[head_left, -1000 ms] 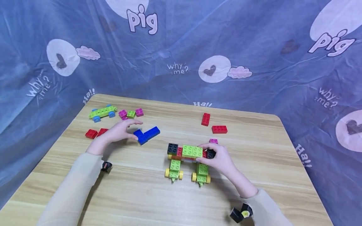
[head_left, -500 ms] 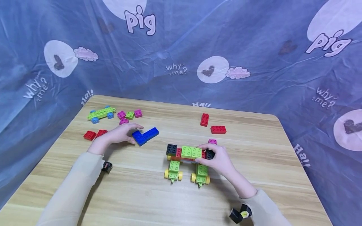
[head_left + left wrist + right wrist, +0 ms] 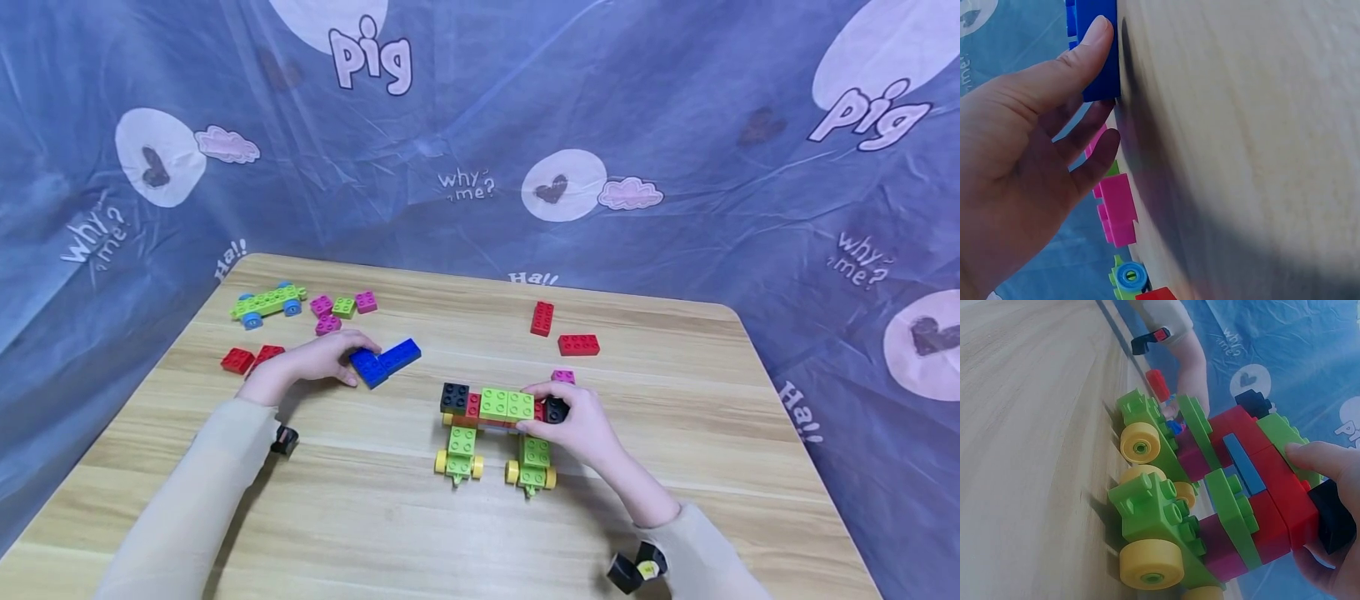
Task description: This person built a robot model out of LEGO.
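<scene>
Left hand [image 3: 311, 360]: fingers and thumb pinch blue block [image 3: 386, 362], up-left of the toy car | Right hand [image 3: 577, 427]: fingers curled round toy car [image 3: 495, 432] at its right end, mid-table [image 3: 675, 467]

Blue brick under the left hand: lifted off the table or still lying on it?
Lying on it. The blue brick rests flat on the table in the head view; the left hand pinches its near end, thumb against its side.
</scene>
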Motion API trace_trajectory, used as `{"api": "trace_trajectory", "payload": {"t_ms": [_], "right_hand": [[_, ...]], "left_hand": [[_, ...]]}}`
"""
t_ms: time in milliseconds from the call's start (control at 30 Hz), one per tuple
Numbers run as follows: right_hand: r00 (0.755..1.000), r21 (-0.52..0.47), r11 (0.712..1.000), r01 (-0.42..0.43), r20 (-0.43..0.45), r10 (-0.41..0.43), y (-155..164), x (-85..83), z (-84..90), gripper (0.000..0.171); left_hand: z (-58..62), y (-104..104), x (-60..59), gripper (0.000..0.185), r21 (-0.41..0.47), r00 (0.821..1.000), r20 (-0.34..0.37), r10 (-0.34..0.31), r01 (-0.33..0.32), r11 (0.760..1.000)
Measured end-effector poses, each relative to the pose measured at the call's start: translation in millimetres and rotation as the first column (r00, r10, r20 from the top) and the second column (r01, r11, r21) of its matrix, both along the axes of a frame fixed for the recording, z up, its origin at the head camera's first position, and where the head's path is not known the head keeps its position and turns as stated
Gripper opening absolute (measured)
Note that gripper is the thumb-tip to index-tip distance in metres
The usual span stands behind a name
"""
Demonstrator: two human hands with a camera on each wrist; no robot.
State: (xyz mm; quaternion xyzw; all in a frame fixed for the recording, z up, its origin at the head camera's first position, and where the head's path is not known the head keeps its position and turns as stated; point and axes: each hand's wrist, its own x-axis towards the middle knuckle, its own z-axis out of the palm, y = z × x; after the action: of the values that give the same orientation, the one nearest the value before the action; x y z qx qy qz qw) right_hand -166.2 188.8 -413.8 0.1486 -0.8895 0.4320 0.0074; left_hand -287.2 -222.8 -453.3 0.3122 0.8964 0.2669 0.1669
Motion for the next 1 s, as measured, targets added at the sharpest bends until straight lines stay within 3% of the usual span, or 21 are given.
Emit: {"api": "trace_trajectory", "payload": {"t_ms": [433, 633, 833, 1000], "right_hand": [[1.0, -0.007, 1.0, -0.002, -0.01, 0.002, 0.2, 0.1, -0.7, 0.038], [1.0, -0.012, 1.0, -0.007, -0.016, 0.007, 0.4, -0.4, -1.2, 0.038], [1.0, -0.007, 1.0, -0.004, -0.001, 0.004, 0.1, -0.9, -0.3, 0.038], [1.0, -0.008, 1.0, -0.007, 0.018, 0.007, -0.2, -0.4, 1.2, 0.039]], "left_hand": [[-4.7, 2.3, -3.7, 0.031, -0.011, 0.999, -0.047, -0.01, 0.01, 1.0], [-2.4, 1.0, -3.5, 0.03, -0.019, 0.999, -0.04, -0.015, 0.014, 1.0], [6.7, -2.1, 0.3, 0.03, -0.035, 1.0, 0.014, 0.025, -0.024, 0.999], [17.4, -4.9, 4.8, 0.033, 0.006, 0.994, 0.08, 0.077, -0.078, 0.997]]}}
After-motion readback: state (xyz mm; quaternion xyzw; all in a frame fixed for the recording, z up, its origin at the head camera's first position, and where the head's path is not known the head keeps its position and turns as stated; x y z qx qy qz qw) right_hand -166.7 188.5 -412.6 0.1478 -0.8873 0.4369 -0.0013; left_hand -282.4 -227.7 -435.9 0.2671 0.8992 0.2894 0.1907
